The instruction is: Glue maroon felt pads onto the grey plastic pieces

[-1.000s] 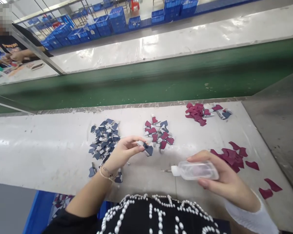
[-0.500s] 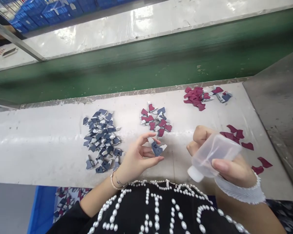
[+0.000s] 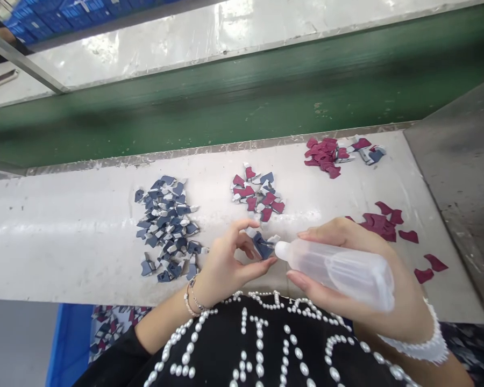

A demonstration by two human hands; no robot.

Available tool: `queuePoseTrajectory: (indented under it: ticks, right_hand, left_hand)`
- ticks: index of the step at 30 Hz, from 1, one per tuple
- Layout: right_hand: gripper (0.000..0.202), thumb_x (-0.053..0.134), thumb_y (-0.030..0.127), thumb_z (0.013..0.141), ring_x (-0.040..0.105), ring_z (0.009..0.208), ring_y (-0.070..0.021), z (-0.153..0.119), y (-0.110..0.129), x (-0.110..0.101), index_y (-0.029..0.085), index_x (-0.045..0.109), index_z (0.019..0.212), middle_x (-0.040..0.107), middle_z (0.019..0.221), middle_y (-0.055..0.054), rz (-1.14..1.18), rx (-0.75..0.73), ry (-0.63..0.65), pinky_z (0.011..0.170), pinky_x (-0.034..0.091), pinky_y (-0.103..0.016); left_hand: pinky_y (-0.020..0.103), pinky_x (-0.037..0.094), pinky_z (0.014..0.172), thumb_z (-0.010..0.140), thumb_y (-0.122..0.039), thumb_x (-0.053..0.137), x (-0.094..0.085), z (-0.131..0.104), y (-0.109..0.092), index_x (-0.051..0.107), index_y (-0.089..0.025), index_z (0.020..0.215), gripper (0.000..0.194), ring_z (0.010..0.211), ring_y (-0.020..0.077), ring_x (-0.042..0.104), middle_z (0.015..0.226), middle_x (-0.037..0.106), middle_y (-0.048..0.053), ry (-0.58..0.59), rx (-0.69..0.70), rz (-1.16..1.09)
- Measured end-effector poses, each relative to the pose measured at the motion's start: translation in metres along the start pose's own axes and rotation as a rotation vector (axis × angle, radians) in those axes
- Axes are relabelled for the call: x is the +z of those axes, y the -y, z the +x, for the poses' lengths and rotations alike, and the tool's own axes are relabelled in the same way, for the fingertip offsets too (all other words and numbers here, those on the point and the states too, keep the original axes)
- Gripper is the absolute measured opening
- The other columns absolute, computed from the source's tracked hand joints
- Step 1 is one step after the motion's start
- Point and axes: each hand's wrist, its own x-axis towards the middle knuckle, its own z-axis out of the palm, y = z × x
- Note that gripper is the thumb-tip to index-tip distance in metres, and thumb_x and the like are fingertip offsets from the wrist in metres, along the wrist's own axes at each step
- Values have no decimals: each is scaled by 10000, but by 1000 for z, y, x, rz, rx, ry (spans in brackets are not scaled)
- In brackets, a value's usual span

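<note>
Between the thumb and fingers of my left hand [image 3: 236,255] is a small blue-and-grey plastic part [image 3: 261,245]. My right hand [image 3: 371,269] is wrapped round a translucent squeeze bottle [image 3: 339,271], which lies nearly level with its white tip pointing left at the part. The tip is at or very close to the part; I cannot tell whether they touch. Just beyond my left hand lies a small pile of maroon, blue and grey parts [image 3: 258,193]. Left of that hand spreads a larger pile of blue-and-grey parts [image 3: 167,226].
Loose maroon pieces [image 3: 379,226] lie right of the bottle, with another maroon pile [image 3: 323,156] farther back. A blue bin [image 3: 70,344] of parts stands below the table's front edge. Behind the table [image 3: 64,236] runs a green belt [image 3: 210,107]; a metal panel [image 3: 463,161] borders the right.
My right hand has turned the bottle from tip-down to nearly level and brought it left to the part. My left hand keeps its hold, almost in the same place.
</note>
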Motion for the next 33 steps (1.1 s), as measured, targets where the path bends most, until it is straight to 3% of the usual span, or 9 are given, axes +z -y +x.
queuePoseTrajectory:
  ticks: [11,19,27,33]
  right_hand:
    - [244,686,281,860,637,614,-83,5,5,6,262,450,805,603,743,91,-31,-80,69,542,456,-203]
    - [275,692,279,876,587,568,-70,6,4,8,250,431,792,603,734,88,-69,-106,23,527,449,-208]
    - [277,700,284,880,596,572,-86,6,6,9,243,443,783,622,756,66,-61,-97,25,533,456,-236]
    - [257,684,323,899,660,640,-142,5,8,9,247,464,790,675,801,21,-54,-81,109,565,491,-288]
  left_hand:
    - [240,545,620,798,-281,797,-1,-1,-2,479,-245,1240,546,625,136,658,691,619,-61,10,66,72]
    - [218,529,652,779,-199,797,-2,-2,-1,474,-265,1262,585,655,121,640,701,607,-72,-4,41,85]
    - [226,518,666,762,-172,792,-3,-1,0,481,-256,1267,599,677,130,630,713,592,-66,-20,42,100]
    - [228,499,649,774,-231,801,-3,-2,0,480,-267,1258,582,676,135,614,718,589,-61,-22,25,118]
